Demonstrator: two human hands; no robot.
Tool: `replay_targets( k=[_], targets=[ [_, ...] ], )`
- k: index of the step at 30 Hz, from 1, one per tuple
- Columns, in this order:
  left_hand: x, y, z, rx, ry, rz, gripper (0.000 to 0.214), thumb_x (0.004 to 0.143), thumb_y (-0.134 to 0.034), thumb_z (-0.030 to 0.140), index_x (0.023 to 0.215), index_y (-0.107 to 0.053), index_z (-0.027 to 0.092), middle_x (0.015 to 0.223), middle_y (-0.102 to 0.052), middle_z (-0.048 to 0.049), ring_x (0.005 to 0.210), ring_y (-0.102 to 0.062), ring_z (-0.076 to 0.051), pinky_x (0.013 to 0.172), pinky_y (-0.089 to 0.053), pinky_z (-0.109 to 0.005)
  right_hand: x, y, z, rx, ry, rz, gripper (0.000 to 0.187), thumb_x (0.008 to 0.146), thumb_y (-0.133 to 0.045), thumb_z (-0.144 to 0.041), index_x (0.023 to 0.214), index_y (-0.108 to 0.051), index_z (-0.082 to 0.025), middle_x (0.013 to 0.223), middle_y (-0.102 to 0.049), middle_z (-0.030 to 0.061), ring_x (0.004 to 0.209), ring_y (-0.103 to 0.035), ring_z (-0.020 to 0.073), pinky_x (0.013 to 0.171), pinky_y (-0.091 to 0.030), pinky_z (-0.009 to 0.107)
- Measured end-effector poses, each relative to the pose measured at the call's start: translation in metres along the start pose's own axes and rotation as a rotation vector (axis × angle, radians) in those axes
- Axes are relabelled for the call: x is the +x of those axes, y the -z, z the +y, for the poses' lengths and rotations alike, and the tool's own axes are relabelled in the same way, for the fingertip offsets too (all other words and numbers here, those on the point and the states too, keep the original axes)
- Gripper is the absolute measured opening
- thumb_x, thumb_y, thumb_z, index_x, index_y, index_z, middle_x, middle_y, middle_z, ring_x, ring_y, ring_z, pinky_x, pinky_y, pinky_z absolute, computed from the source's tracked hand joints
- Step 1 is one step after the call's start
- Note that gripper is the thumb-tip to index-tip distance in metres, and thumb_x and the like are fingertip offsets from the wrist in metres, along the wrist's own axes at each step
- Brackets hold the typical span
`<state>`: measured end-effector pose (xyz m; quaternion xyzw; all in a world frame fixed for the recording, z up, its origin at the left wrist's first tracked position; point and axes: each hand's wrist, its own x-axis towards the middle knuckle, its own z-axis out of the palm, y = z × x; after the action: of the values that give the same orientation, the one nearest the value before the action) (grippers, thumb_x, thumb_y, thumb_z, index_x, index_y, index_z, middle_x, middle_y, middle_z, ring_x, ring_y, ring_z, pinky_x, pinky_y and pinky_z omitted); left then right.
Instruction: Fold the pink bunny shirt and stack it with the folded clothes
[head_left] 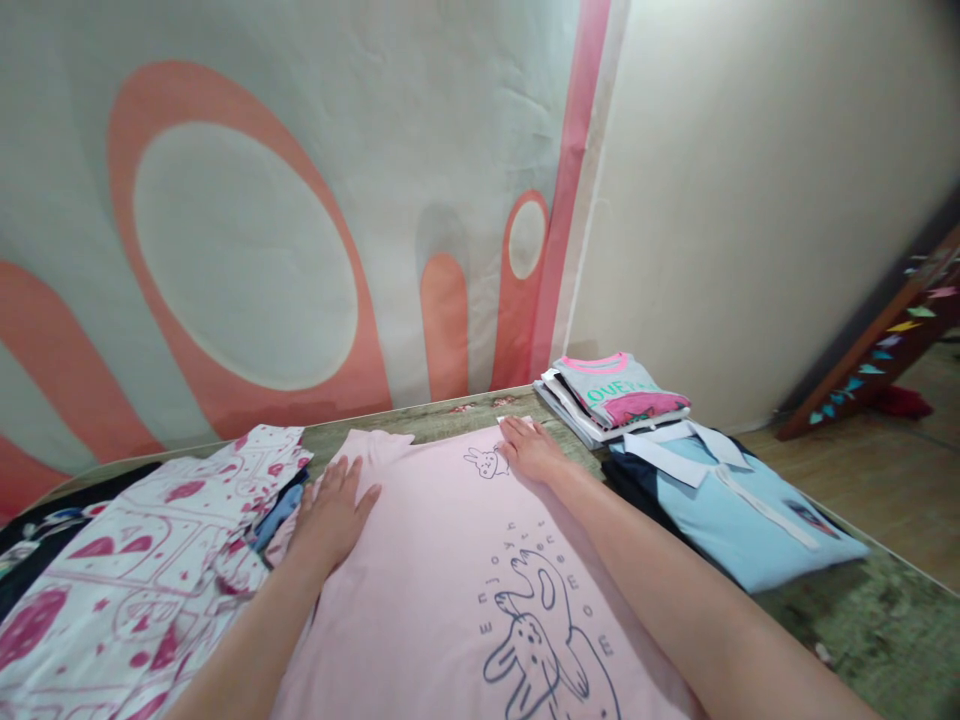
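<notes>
Pink garment [420,540] spread out; both hands [336,515] palm-down on it.

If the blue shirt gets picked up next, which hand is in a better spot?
Probably the right hand. It lies on the pink shirt, on the side nearer the blue shirt. The left hand is on the other side and would have to reach past the right arm.
</notes>
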<state>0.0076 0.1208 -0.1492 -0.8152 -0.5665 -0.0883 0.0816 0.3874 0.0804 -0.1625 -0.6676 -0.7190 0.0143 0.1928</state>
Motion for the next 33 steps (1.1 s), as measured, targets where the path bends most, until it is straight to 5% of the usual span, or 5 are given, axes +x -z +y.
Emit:
replay_targets(
  k=[5, 9, 16, 24, 33],
  targets=[
    [-0.004, 0.013, 0.013, -0.048, -0.201, -0.055, 0.063, 0.097, -0.026, 0.05, 0.152, -0.026, 0.019, 0.16, -0.02, -0.009, 0.147, -0.015, -0.028, 0.115, -0.019, -0.052, -0.002, 0.009, -0.007, -0.013, 0.058, 0.046, 0.054, 0.098, -0.039, -0.039, 0.146, -0.039, -0.015, 0.154, -0.034, 0.0127, 0.145, -0.022, 0.0245, 0.117, -0.014, 0.047],
    [-0.003, 0.009, 0.013, -0.044, -0.179, -0.156, 0.059, 0.098, -0.023, 0.05, 0.152, -0.027, 0.027, 0.159, -0.021, -0.0042, 0.147, -0.018, -0.027, 0.114, -0.016, -0.056, -0.004, 0.016, -0.013, -0.007, 0.164, -0.025, 0.049, 0.099, -0.038, -0.039, 0.144, -0.043, -0.019, 0.153, -0.037, 0.0092, 0.143, -0.027, 0.0213, 0.117, -0.019, 0.042],
    [-0.006, 0.022, 0.026, 0.085, -0.125, -0.089, 0.055, 0.098, -0.024, 0.039, 0.15, -0.032, 0.022, 0.158, -0.023, -0.0094, 0.146, -0.02, -0.031, 0.111, -0.02, -0.061, -0.014, 0.037, -0.048, -0.042, 0.025, -0.124, 0.051, 0.1, -0.03, -0.032, 0.145, -0.036, -0.009, 0.155, -0.029, 0.018, 0.145, -0.021, 0.0274, 0.114, -0.019, 0.054],
    [-0.128, 0.042, 0.072, 0.034, -0.549, 0.031, 0.059, 0.098, -0.033, 0.046, 0.152, -0.026, 0.025, 0.157, -0.027, -0.0045, 0.143, -0.03, -0.025, 0.112, -0.029, -0.047, -0.158, 0.06, -0.16, 0.18, 0.423, -0.263, 0.066, 0.1, -0.024, -0.051, 0.153, -0.021, -0.011, 0.159, -0.021, 0.0121, 0.147, -0.014, 0.0234, 0.12, -0.008, 0.048],
    [-0.22, 0.054, -0.029, -0.047, -0.55, -0.046, 0.068, 0.092, -0.047, 0.049, 0.152, -0.016, 0.038, 0.153, -0.035, 0.0039, 0.139, -0.039, -0.022, 0.117, -0.025, -0.038, -0.262, 0.087, -0.059, 0.019, 0.06, -0.231, 0.061, 0.1, -0.031, -0.044, 0.153, -0.023, -0.015, 0.159, -0.019, 0.0096, 0.147, -0.015, 0.0237, 0.121, -0.013, 0.048]
  ],
)
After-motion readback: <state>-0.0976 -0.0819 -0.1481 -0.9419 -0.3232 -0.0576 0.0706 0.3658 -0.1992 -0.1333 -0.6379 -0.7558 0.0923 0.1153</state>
